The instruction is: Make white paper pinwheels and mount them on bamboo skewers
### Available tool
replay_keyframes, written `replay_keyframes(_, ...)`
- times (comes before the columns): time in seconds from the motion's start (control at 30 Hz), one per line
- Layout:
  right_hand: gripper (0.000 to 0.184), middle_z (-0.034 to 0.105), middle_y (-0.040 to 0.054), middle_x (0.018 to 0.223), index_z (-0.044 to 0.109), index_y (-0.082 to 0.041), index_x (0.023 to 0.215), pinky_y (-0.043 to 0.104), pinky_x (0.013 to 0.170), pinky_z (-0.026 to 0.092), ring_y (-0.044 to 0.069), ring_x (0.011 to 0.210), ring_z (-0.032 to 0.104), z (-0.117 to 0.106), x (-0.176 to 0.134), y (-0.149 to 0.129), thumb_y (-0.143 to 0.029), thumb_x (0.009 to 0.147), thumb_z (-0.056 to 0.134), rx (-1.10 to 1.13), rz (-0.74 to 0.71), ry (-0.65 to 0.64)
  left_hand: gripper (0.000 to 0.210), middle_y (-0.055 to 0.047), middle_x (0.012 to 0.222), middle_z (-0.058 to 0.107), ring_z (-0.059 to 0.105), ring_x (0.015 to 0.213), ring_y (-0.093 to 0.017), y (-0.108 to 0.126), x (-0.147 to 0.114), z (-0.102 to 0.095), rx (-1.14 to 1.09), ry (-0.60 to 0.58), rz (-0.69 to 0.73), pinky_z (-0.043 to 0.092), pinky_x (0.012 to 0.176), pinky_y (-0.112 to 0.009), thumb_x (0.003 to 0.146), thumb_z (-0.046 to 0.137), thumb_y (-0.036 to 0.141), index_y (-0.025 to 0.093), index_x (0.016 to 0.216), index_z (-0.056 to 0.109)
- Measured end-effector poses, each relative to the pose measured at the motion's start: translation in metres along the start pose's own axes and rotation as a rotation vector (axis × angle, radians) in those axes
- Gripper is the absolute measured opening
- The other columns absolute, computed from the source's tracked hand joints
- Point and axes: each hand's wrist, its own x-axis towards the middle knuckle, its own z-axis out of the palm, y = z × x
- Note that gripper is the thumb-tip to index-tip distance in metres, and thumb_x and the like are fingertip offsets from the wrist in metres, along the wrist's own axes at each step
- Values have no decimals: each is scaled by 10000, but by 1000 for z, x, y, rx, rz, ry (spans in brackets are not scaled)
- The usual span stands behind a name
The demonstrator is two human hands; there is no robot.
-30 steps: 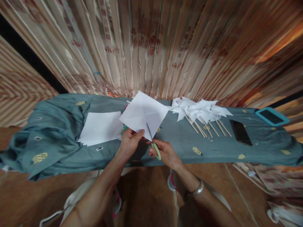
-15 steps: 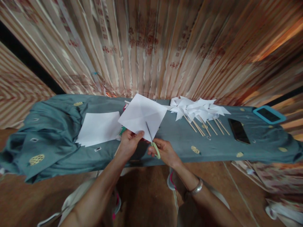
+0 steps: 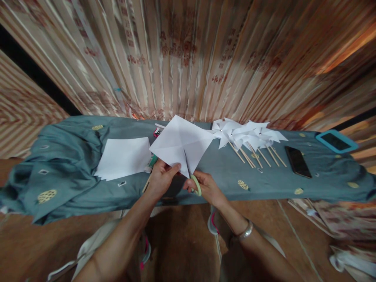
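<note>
White paper square (image 3: 173,135) partly cut, finished pinwheels (image 3: 248,135) lying close by

From where I stand, the two hands work near each other but apart. The left hand (image 3: 161,176) pinches the square by its near-left edge, thumb on top, the other fingertips hidden underneath. The right hand (image 3: 205,188) is clasped around the pale green handle of a pair of scissors (image 3: 196,186), whose blades meet the near corner. The sheet is held up above the cloth, turned like a diamond, and it carries faint creases.

So far, a dark line runs from that near corner towards the middle; I can't tell how much of it is slit and how much is blade. The three other corners look whole, the sheet is flat, and no stick is fixed to it.

Beside the left hand lies a stack of white sheets (image 3: 126,156), all apparently uncut. On the other side, the pinwheels overlap in a heap, blades folded and wooden sticks (image 3: 263,157) pointing back towards the person; they overlap too much for me to count. Beyond them, a dark smartphone (image 3: 297,161) and a blue-framed device (image 3: 337,141) rest on the teal tablecloth (image 3: 217,184).
</note>
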Motion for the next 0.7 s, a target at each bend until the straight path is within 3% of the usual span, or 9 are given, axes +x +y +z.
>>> replay_keyframes(0.7, 441, 594, -34, 516, 593, -191, 601, 211, 467, 380, 80, 459, 492, 3, 3, 5, -582, 597, 796, 40, 46, 81, 259, 2, 688, 676, 609, 624, -165, 1, -1, 1, -29, 3, -17, 491, 618, -287, 581, 732, 350, 175, 731, 615)
